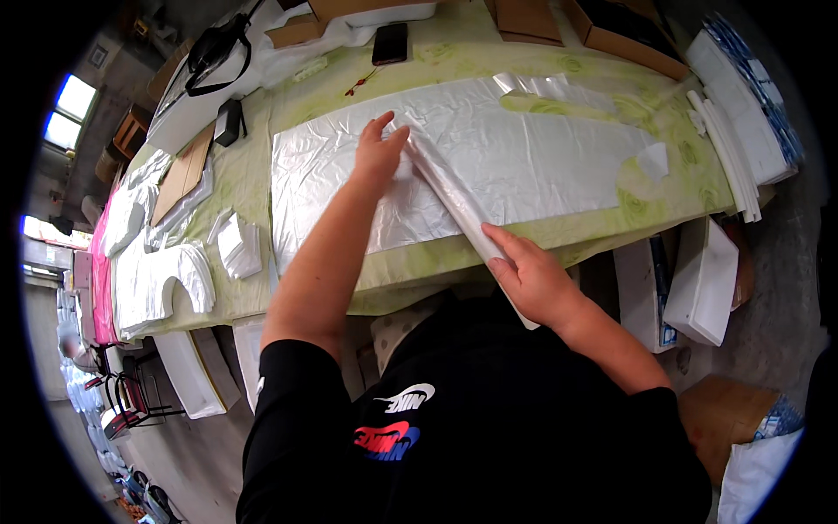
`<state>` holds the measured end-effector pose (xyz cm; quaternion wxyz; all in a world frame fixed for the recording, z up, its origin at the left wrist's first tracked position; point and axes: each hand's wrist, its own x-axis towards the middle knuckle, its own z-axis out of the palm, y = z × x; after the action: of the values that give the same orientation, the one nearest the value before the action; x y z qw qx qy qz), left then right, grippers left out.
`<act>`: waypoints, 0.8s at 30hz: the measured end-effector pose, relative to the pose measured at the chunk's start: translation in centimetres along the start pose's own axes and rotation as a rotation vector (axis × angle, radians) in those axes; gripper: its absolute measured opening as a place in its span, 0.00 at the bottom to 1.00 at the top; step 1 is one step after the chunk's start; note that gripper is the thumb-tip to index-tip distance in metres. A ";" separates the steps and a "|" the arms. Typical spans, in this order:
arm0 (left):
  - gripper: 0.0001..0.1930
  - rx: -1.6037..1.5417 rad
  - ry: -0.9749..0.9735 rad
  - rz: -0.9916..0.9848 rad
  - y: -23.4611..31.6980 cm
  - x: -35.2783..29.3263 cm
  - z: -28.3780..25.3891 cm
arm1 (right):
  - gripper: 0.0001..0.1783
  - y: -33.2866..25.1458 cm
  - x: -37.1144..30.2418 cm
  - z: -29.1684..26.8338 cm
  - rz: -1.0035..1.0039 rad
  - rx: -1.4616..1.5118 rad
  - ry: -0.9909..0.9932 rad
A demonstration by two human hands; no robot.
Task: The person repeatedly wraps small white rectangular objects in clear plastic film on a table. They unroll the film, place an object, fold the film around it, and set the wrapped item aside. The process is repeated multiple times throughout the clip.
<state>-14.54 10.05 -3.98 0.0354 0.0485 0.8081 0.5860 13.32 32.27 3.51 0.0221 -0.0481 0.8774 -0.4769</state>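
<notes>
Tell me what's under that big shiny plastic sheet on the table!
A green-patterned tablecloth shows around the plastic sheet. What lies directly beneath is covered, so I can't tell.

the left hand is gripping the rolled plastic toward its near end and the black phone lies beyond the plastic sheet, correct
One thing is off: the head view shows the right hand gripping the rolled plastic toward its near end; the left hand is up by the far end, fingers open. The black phone does lie beyond the plastic sheet.
</notes>
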 end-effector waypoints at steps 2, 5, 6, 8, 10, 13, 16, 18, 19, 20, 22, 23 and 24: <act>0.30 0.138 -0.118 -0.222 5.7 -1.1 0.2 | 0.27 0.6 -0.6 -0.4 0.020 -0.038 0.034; 0.29 0.191 -0.251 -0.290 4.6 1.1 -2.0 | 0.27 0.6 -1.0 -0.4 -0.009 -0.068 0.020; 0.28 0.196 -0.286 -0.306 5.1 1.4 -2.0 | 0.27 0.5 -0.9 -0.6 0.004 -0.075 0.011; 0.25 0.209 -0.358 -0.339 6.1 2.0 -2.1 | 0.28 0.6 -0.9 -0.7 0.006 -0.084 -0.003; 0.22 0.206 -0.384 -0.353 5.9 2.8 -2.4 | 0.30 0.9 -1.0 -0.7 -0.015 -0.090 -0.017; 0.18 0.176 -0.381 -0.380 5.4 3.5 -2.5 | 0.37 1.3 -1.3 -0.7 -0.019 -0.012 0.049; 0.16 0.175 -0.352 -0.378 5.1 3.5 -2.0 | 0.47 -0.1 -2.2 -2.4 0.249 0.057 -0.136; 0.16 0.230 -0.342 -0.356 5.1 3.3 -1.8 | 0.50 -0.6 -3.1 -3.3 0.391 0.038 -0.207; 0.17 0.297 -0.338 -0.319 5.1 2.9 -1.4 | 0.51 -0.7 -3.5 -3.7 0.459 0.028 -0.243; 0.18 0.432 -0.333 -0.256 4.9 2.8 -0.9 | 0.51 -0.6 -4.3 -4.3 0.455 0.010 -0.241; 0.19 0.704 -0.318 -0.122 4.4 2.7 0.0 | 0.51 -0.3 -6.5 -5.6 0.442 -0.024 -0.235; 0.20 0.772 -0.207 -0.029 3.9 2.1 0.6 | 0.50 -0.2 -7.6 -6.4 0.465 -0.038 -0.255; 0.21 0.834 -0.101 0.069 3.3 1.3 1.5 | 0.49 -0.4 -9.0 -7.4 0.503 -0.049 -0.269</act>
<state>-15.57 12.63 -1.27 0.0326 0.1144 0.9712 0.2063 21.64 39.19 7.80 0.2550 0.1077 0.8621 -0.4244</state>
